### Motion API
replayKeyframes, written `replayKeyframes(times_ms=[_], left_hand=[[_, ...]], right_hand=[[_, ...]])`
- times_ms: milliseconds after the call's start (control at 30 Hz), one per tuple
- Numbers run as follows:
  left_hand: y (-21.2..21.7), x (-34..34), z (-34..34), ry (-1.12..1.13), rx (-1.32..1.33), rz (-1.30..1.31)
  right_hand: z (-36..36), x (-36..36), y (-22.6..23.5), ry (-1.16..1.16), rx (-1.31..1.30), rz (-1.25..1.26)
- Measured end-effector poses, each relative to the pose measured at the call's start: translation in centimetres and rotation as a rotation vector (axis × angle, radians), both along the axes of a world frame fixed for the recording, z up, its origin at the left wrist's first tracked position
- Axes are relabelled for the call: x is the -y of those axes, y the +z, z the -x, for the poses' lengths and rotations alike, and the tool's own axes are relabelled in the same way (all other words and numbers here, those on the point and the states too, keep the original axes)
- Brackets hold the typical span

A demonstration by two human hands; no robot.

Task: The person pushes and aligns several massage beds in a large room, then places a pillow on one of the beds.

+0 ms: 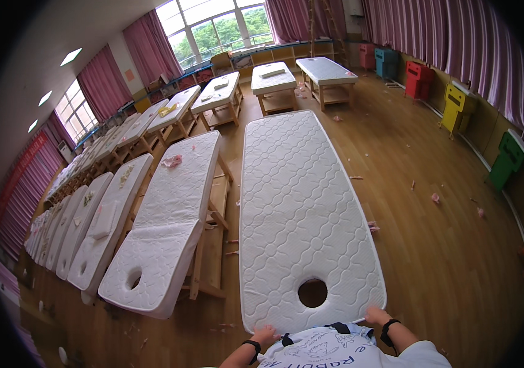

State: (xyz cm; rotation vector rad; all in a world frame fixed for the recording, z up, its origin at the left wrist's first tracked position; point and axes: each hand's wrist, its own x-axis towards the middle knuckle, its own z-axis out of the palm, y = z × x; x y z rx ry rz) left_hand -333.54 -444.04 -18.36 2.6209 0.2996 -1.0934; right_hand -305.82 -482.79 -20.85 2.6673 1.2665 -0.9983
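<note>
A long white quilted massage-bed mattress [302, 202] stretches away from me, with a round face hole [313, 293] near its close end. My left hand [264, 334] is closed on the near left corner, its fingers curled at the edge. At the near right corner my right hand [377, 315] grips the edge in the same way. Both wrists wear black bands. The mattress hides whatever is beneath it. To its left, a similar massage bed [167, 214] with a creased middle and a face hole stands on a wooden frame, a pink scrap [172, 161] on top.
Rows of white massage beds on wooden frames run along the left [105, 227] and the far side [273, 78]. Colourful bins, one red [418, 80], one yellow [456, 107] and one green [507, 158], line the right wall. Pink scraps [435, 198] litter the wooden floor.
</note>
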Motion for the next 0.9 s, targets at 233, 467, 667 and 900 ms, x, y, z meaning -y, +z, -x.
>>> replayKeyframes(times_ms=[233, 467, 667, 900], left_hand=[[-12.0, -3.0, 4.8, -0.170, 0.253, 0.220], [-6.4, -1.0, -0.5, -0.889, 0.007, 0.046], [-2.1, -1.5, 2.0, 0.080, 0.016, 0.152], [-3.8, 1.5, 4.0, 0.566, 0.152, 0.174]], right_hand=[[1.1, -0.2, -7.3, -0.208, -0.397, -0.043], [0.2, 3.6, -9.6, -0.319, -0.319, -0.038], [0.2, -2.5, -1.6, -0.063, -0.332, 0.085], [-1.5, -0.3, -1.4, -0.136, -0.383, -0.026]])
